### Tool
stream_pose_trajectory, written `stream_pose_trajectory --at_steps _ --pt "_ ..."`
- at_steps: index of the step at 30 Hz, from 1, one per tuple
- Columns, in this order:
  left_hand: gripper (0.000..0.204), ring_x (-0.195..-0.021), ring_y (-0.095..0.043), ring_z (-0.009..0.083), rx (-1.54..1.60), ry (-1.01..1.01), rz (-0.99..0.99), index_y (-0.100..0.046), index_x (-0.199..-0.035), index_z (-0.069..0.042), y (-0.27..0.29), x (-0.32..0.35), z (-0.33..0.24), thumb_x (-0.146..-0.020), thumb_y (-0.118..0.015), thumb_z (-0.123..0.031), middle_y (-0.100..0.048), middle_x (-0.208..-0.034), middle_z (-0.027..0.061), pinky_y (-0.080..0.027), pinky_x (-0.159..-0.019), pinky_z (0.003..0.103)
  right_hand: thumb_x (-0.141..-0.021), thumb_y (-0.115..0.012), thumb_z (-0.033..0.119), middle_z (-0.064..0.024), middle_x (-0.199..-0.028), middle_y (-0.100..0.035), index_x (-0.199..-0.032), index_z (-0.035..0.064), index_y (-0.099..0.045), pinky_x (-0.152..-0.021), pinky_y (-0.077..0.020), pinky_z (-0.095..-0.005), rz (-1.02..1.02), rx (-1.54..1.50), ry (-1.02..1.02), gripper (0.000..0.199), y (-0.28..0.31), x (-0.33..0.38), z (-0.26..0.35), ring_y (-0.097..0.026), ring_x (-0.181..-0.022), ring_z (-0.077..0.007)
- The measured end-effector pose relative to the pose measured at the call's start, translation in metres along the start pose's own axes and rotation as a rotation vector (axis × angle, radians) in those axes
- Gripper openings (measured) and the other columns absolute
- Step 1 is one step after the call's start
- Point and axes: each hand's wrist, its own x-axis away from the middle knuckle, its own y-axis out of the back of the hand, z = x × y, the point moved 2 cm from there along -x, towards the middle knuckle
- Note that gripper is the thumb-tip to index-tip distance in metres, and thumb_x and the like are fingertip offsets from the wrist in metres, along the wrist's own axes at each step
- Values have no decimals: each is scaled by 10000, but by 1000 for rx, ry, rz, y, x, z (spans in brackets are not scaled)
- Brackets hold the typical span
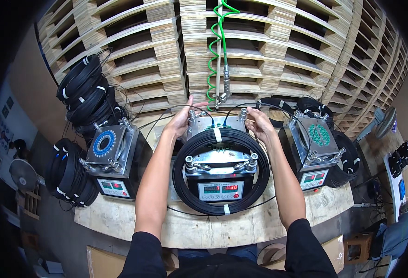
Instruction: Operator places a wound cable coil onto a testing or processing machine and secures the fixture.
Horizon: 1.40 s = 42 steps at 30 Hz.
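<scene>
A tied coil of black cable point(262, 178) hangs around the front of the middle polishing machine point(204, 178), ringing its lit display panel point(220, 191). White ties hold the coil at top and bottom. Two blue connectors point(219, 125) on thin black leads sit at the green-dotted top plate behind the coil. Beside the machine's back left post point(192, 115) is my left hand point(181, 119), fingers stretched out and apart. My right hand point(260, 124) is by the back right post point(244, 112), fingers loosely bent and holding nothing I can see. Whether either hand touches the machine is unclear.
Similar machines stand left point(113, 160) and right point(313, 150) on the wooden table point(199, 234). Black cable coils point(86, 90) pile up at the far left, others point(345, 157) at right. A green spiral hose point(212, 55) hangs before stacked pallets point(278, 44). Loose leads cross behind.
</scene>
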Motion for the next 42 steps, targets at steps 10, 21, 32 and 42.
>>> stream_pose_trajectory --at_steps 10,21,32,42 --pt "732 -873 -704 137 -1 -5 -39 -551 -1407 -93 -4 5 -4 -999 -353 -668 -748 -937 67 -556 -842 303 -997 -625 377 -33 -768 -611 -1024 49 -523 -436 -476 -203 41 -58 99 344 -15 9 6 -598 -532 -109" --pt "762 -1067 -657 199 -89 40 -40 -591 -1374 -104 3 6 -4 -984 -335 -706 -730 -1103 117 -472 -994 387 -1009 -599 343 -35 -933 -638 -1189 156 -569 -500 -543 -199 91 -5 27 261 -12 6 6 -649 -622 -128" --pt "835 -1050 -644 164 -163 116 21 -643 -1327 -110 3 0 -7 -957 -281 -765 -737 -1082 66 -461 -951 353 -997 -628 340 -21 -793 -634 -999 71 -598 -435 -506 -173 84 150 -13 270 -2 -4 14 -625 -548 -95" --pt "395 -790 -582 89 250 -242 -232 -636 -1286 -58 36 -23 35 -994 -633 -324 -645 -891 4 -479 -742 232 -948 -687 425 -13 -775 -584 -959 58 -587 -406 -442 -191 15 191 4 381 3 -15 5 -566 -507 -97"
